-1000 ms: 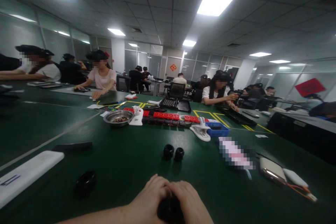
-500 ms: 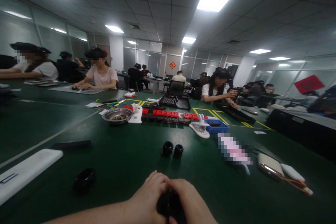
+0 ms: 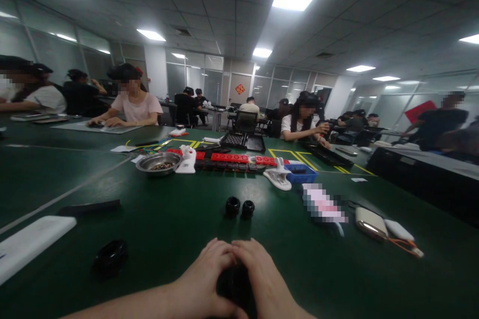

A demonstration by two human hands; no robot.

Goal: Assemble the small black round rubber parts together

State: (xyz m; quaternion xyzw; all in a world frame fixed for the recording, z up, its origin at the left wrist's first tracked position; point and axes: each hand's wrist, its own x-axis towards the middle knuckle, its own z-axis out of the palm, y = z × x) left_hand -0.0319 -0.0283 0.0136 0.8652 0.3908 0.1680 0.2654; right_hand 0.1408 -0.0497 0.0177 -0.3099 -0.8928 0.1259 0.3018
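Low at the bottom centre, my left hand [image 3: 205, 274] and my right hand [image 3: 260, 274] are wrapped round a dark object [image 3: 235, 281], their fingertips meeting over its far side. Much of the object is hidden by the fingers. Beyond the hands, two small round black pieces with hollow tops, a larger one [image 3: 232, 206] and a smaller one [image 3: 247, 209], stand side by side on the green table [image 3: 168, 229]. A bigger black ring-like piece [image 3: 111, 258] lies to the left of my left hand.
Further back are a metal bowl [image 3: 158, 164], white clamps [image 3: 279, 175], a red and black strip [image 3: 229, 158] and a blue tray [image 3: 300, 173]. A white slab [image 3: 35, 244] lies left; a beige device [image 3: 370, 223] with orange wires, right. People sit around the table.
The camera view has shifted, so the table items appear further left. My right hand's fingers are now stretched further forward over the dark object, which both hands still hold.
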